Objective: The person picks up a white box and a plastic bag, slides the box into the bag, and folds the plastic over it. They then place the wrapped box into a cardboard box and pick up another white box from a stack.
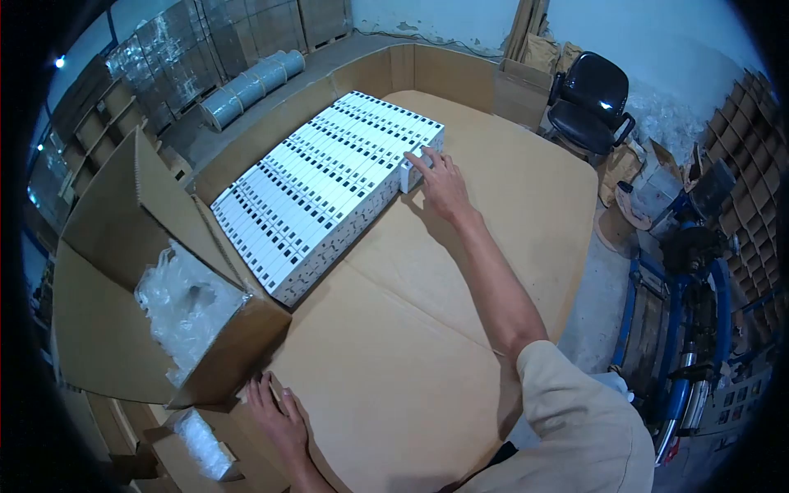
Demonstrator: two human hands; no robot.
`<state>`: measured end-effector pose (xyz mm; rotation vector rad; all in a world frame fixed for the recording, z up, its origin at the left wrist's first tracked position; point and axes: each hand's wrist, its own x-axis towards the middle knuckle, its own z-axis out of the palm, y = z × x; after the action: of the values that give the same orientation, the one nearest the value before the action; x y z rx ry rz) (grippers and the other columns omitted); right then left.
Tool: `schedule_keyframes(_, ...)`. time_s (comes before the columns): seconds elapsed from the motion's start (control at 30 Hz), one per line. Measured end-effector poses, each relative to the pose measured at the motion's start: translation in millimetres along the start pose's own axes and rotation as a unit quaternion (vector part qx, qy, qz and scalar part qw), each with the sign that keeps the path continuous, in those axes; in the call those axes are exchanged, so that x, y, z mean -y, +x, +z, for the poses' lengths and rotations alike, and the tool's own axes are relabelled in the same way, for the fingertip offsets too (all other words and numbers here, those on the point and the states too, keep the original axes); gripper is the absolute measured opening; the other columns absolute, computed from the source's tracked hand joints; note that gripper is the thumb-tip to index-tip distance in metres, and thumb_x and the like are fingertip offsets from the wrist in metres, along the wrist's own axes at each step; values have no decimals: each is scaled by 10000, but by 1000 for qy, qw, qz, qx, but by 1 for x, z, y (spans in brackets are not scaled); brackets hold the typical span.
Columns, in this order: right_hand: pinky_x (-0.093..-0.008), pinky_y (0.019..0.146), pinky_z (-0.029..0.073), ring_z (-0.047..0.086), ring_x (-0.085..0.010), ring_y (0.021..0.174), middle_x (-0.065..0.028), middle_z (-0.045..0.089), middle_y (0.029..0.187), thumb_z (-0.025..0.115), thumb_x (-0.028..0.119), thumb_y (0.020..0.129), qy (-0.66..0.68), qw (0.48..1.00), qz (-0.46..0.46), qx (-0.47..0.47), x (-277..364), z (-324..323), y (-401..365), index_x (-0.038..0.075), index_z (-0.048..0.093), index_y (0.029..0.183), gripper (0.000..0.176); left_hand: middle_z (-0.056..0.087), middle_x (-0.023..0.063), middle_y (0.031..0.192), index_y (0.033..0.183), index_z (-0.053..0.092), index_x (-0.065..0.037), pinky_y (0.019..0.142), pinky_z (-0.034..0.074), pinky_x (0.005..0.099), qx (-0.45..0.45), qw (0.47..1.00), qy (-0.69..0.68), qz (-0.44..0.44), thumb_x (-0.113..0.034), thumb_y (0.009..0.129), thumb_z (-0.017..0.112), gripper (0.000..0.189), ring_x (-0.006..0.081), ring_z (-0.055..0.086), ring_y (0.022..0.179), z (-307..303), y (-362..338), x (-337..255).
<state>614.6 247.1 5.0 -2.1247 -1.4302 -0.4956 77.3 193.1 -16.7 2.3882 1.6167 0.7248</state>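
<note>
Rows of slim white plastic modules with dark square openings stand packed side by side on a cardboard-covered table. At the right end of this block, my right hand has its fingers around a white module, which stands out slightly from the rows. The hand partly hides that module. My left hand rests at the table's near left edge, fingers extended, beside the lower corner of an open cardboard box. Clear plastic bags fill that box.
A cardboard wall borders the table's far side. Beyond it lie a wrapped roll and stacked cartons. A black chair and a blue-framed machine stand right. A smaller carton with clear wrap sits lower left.
</note>
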Motion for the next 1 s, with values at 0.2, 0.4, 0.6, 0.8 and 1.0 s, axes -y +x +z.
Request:
schedule_keyframes(0.2,-476,1040,480,512,-356,1290,-161,512,1431,668,-43,807,-50,998,-18,24,-10,0,10,255,592,1429,694,490,265,1477,1402,559,-30,1192,305,568,8,1000,-11,-11,-162,990,584,433,464,400,1418,-3,0,1)
schedule_keyframes(0.4,-462,1061,467,520,-346,1302,-156,539,1412,651,103,927,-58,993,-76,67,-26,-19,22,251,654,1337,435,479,269,1486,1408,555,-33,1199,302,560,10,1000,-21,-18,-165,995,589,436,462,387,1431,-5,-2,-1)
schedule_keyframes(0.6,-491,987,491,562,-346,1231,-162,555,1373,578,167,996,-108,983,-99,110,-19,-36,6,269,580,1364,382,482,258,1491,1411,558,-47,1204,297,552,8,1000,-17,-13,-174,996,596,436,450,382,1439,-5,-2,1)
schedule_keyframes(0.8,-520,857,560,648,-398,1066,-166,528,1303,549,202,1034,-51,978,-11,203,49,-86,-35,296,522,1403,383,482,246,1502,1409,565,-55,1208,294,536,7,999,-26,-21,-193,997,610,436,431,379,1450,-5,-2,1)
schedule_keyframes(1.0,-536,818,581,683,-435,941,-175,510,1253,542,232,1046,47,973,5,227,128,-106,-68,279,530,1390,347,472,241,1516,1425,546,-49,1209,297,523,17,999,-35,-33,-220,992,627,473,420,376,1457,-7,-2,5)
